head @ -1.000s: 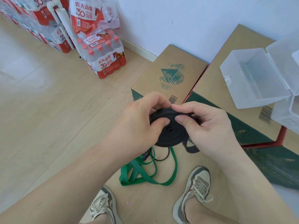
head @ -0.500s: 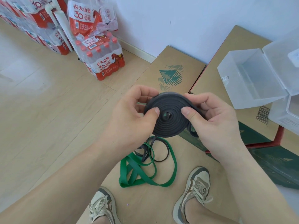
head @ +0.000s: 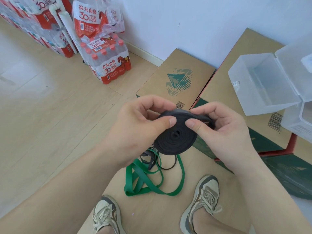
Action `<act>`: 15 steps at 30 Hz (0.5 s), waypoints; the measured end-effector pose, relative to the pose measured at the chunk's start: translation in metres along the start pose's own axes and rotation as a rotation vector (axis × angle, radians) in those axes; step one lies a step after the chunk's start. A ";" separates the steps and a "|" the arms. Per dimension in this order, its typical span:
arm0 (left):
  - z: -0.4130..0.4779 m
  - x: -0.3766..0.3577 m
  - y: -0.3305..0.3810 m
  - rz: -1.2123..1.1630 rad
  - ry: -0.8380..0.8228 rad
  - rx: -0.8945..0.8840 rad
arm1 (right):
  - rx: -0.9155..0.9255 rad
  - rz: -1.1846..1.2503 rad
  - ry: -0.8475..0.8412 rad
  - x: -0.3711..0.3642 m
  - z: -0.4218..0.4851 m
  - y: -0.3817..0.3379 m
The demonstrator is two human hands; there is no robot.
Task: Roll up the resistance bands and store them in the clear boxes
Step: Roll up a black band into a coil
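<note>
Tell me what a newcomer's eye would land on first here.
The black band, wound into a flat coil, sits mid-frame, pinched between the left hand and the right hand. Below it a loose green band lies in a tangle. At the right an open clear box stands on a carton, and red bottle packs stand at upper left.

One view only — a wide-angle head camera looking forward and steeply down, close over the fingers; shoes lie below them, the wall beyond, a clear box to their right.
</note>
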State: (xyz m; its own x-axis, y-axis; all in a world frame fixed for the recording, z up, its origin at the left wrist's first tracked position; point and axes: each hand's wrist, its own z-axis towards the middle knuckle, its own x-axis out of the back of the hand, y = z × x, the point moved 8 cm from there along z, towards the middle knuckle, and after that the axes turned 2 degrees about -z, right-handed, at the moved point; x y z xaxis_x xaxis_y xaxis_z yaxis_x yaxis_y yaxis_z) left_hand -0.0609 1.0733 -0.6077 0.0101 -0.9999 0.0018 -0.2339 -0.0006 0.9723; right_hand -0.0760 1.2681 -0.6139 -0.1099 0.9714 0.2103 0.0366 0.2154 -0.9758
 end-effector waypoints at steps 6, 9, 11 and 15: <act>0.002 0.001 -0.003 -0.156 -0.017 0.050 | 0.005 0.094 0.012 0.000 0.002 -0.001; -0.003 -0.007 0.002 0.165 -0.095 -0.028 | 0.004 0.000 -0.005 0.000 0.001 0.002; -0.006 -0.012 0.003 0.322 -0.135 -0.083 | -0.006 -0.061 -0.064 -0.005 -0.001 0.004; -0.006 -0.013 0.005 0.326 -0.141 -0.145 | 0.000 -0.083 -0.111 -0.011 -0.003 0.002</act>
State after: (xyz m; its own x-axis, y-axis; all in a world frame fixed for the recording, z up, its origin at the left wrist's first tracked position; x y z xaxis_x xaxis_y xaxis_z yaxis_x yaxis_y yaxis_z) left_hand -0.0565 1.0860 -0.6010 -0.1779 -0.9392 0.2938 -0.0625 0.3088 0.9491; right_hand -0.0722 1.2583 -0.6177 -0.2216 0.9333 0.2825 0.0228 0.2946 -0.9553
